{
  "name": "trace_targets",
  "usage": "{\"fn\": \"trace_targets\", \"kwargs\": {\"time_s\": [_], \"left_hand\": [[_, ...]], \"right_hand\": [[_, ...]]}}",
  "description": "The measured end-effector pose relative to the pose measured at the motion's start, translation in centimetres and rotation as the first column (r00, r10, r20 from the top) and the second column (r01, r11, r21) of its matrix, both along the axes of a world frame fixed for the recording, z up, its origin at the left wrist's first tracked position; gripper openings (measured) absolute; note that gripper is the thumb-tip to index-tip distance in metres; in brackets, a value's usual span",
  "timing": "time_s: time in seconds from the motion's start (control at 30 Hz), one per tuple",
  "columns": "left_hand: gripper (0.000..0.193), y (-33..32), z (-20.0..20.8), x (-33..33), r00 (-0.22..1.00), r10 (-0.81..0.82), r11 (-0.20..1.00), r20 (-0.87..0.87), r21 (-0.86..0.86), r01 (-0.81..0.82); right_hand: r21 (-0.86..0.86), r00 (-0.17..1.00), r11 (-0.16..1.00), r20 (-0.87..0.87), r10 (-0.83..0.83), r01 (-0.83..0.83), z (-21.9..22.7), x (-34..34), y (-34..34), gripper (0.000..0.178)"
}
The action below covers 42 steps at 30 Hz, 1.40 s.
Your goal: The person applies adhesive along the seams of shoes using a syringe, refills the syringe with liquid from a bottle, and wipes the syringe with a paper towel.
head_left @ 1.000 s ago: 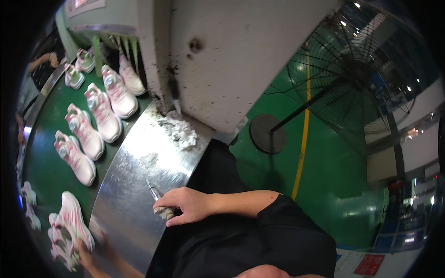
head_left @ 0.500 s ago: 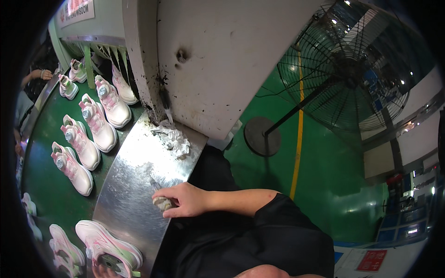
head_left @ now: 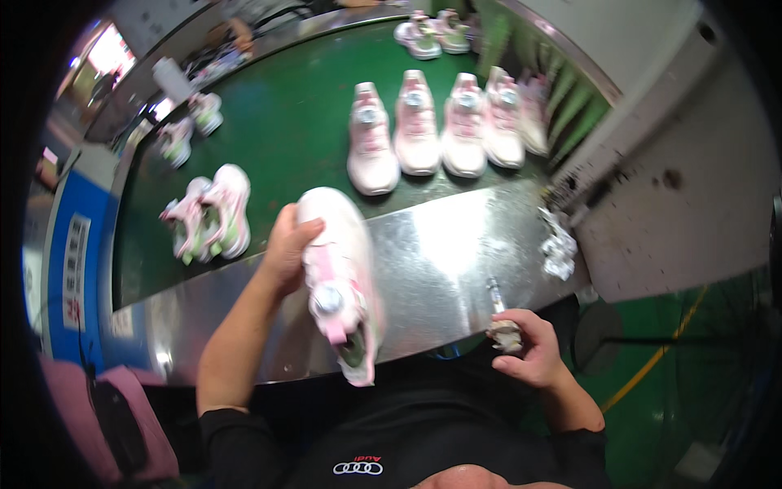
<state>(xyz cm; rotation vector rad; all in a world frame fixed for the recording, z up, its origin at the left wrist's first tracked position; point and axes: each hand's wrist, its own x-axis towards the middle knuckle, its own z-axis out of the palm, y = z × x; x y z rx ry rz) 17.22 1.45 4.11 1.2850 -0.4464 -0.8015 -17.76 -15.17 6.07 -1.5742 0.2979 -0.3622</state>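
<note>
My left hand (head_left: 293,244) is closed round the toe end of a white and pink sneaker (head_left: 346,261), thumb on its upper. The shoe hangs tilted over the metal ledge, its heel opening toward me and a round dial on its tongue. My right hand (head_left: 533,346), at the ledge's front edge, is closed on a lumpy beige-grey wad (head_left: 506,335). A thin pale stick-like piece (head_left: 496,295) projects upward from the wad; its kind is unclear.
A green belt (head_left: 293,122) beyond the metal ledge (head_left: 423,277) carries a row of sneakers (head_left: 417,134) and another pair (head_left: 213,213) at left. Crumpled white paper (head_left: 557,244) lies by the machine wall (head_left: 676,163) at right. A pink-covered chair (head_left: 138,416) stands lower left.
The view has swung left toward the belt. The sneaker, earlier low on the ledge with my fingers at it, is now lifted in my left hand. My right hand keeps the wad.
</note>
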Motion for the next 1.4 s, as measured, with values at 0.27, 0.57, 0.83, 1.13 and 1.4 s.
{"fn": "trace_targets", "kwargs": {"time_s": [0.27,0.57,0.83,1.13,1.4], "left_hand": [[0.060,3.2,0.8,-4.3,0.974,-0.038,0.895,-0.224,-0.442,-0.067],[0.070,4.9,-0.1,-5.0,0.978,-0.165,0.866,-0.128,-0.492,0.082],[0.064,5.0,0.3,-5.4,0.974,-0.218,0.805,0.067,-0.552,0.218],[0.066,5.0,0.9,-5.9,0.977,-0.143,0.812,0.159,-0.545,0.207],[0.066,5.2,1.2,-6.1,0.985,-0.150,0.818,0.082,-0.550,0.170]], "right_hand": [[-0.150,0.963,0.964,0.124,0.239,-0.220,3.4,4.9,-0.2,0.068],[0.239,0.792,0.835,0.518,0.323,-0.496,6.9,10.8,2.6,0.069],[0.296,0.827,0.805,0.419,0.374,-0.514,8.0,12.5,3.5,0.066],[0.296,0.835,0.804,0.385,0.393,-0.515,8.4,13.2,4.1,0.063],[0.281,0.841,0.816,0.373,0.391,-0.505,8.7,13.1,4.1,0.062]]}}
